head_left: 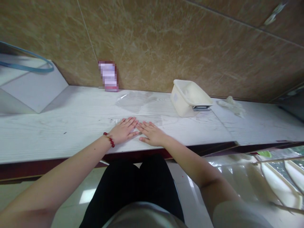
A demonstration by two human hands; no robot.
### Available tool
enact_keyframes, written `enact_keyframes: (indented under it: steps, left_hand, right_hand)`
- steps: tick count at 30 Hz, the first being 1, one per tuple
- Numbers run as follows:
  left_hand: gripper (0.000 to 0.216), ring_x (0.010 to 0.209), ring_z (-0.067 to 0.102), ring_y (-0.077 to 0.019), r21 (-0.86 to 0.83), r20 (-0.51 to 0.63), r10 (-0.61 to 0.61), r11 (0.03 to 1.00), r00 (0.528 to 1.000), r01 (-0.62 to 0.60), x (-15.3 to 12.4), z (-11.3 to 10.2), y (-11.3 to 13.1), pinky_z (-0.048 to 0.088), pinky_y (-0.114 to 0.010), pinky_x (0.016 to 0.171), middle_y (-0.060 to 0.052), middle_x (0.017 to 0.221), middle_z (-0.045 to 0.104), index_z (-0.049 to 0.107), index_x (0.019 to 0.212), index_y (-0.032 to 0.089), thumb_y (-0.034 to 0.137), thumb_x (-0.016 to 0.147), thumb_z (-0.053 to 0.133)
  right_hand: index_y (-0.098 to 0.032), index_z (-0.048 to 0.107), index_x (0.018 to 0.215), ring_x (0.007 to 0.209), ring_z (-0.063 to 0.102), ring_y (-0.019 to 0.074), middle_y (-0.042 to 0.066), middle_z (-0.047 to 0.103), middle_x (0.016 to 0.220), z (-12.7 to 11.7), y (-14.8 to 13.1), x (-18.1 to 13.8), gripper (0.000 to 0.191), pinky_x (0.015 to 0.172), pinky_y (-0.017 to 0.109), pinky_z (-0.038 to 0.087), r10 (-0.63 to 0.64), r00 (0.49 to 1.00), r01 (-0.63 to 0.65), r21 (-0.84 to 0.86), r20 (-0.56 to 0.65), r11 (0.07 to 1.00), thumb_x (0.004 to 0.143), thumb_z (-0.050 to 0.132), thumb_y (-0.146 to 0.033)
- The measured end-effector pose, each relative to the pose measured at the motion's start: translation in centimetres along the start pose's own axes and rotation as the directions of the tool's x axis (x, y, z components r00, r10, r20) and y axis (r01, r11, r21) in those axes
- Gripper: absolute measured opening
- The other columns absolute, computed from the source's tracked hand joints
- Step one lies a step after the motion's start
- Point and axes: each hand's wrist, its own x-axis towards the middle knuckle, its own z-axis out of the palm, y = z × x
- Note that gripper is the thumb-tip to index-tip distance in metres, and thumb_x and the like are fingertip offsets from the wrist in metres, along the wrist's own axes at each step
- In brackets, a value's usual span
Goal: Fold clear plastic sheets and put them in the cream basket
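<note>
My left hand (123, 129) lies flat on the white wood-grain counter (80, 129), palm down, with its fingers stretched out and a red bead bracelet (109, 139) at the wrist. Beside it, my right hand (152, 133) rests palm down too, fingers extended, its fingertips close to or touching those of the left. Just beyond the fingers a clear plastic bag (135, 101) lies flat on the counter. A second see-through plastic piece (155, 119) shows by the fingertips; how far it runs under my hands is hidden.
A cream plastic bin (182, 106) stands to the right against the brown wall (147, 47), with a crumpled pale glove-like item (231, 106) past it. A blurred-out phone-like object (109, 77) leans at the wall. On the left is a white box (35, 85) with a blue strap (30, 69).
</note>
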Motion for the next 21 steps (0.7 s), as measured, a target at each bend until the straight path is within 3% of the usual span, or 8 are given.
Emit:
enact_keyframes:
  steps: [8, 15, 21]
  left_hand:
    - [0.062, 0.132, 0.018, -0.0233, -0.015, 0.018, -0.067, 0.998, 0.998, 0.067, -1.4, -0.3, -2.6, 0.014, -0.043, 0.104, -0.009, 0.144, 0.021, 0.025, 0.136, 0.018, 0.053, 0.086, 0.018]
    - [0.059, 0.131, 0.019, -0.0270, -0.037, 0.024, -0.145, 0.989, 0.989, 0.146, -3.0, -0.5, -4.9, 0.016, -0.050, 0.102, -0.010, 0.143, 0.023, 0.027, 0.135, 0.022, 0.051, 0.085, 0.019]
    - [0.064, 0.129, 0.019, -0.0318, -0.056, -0.005, -0.200, 0.978, 0.980, 0.200, -5.6, -1.3, -8.4, 0.020, -0.052, 0.101, -0.012, 0.142, 0.025, 0.028, 0.134, 0.014, 0.054, 0.086, 0.014]
  right_hand:
    - [-0.028, 0.022, 0.137, 0.133, 0.014, 0.0230, 0.001, 0.018, 0.145, 0.5, -1.1, -1.3, 0.056, 0.106, 0.046, 0.013, 0.225, 0.973, -0.227, -0.029, -0.044, 0.974, 0.087, 0.019, -0.054]
    - [-0.029, 0.023, 0.137, 0.132, 0.016, 0.0219, 0.000, 0.020, 0.144, 0.6, -1.3, -1.5, 0.057, 0.107, 0.045, 0.013, 0.236, 0.969, -0.239, -0.037, -0.078, 0.970, 0.086, 0.017, -0.055]
    - [-0.029, 0.024, 0.136, 0.132, 0.017, 0.0219, -0.001, 0.021, 0.144, 0.7, -1.3, -1.6, 0.057, 0.106, 0.045, 0.014, 0.228, 0.968, -0.232, -0.022, -0.105, 0.973, 0.086, 0.016, -0.055]
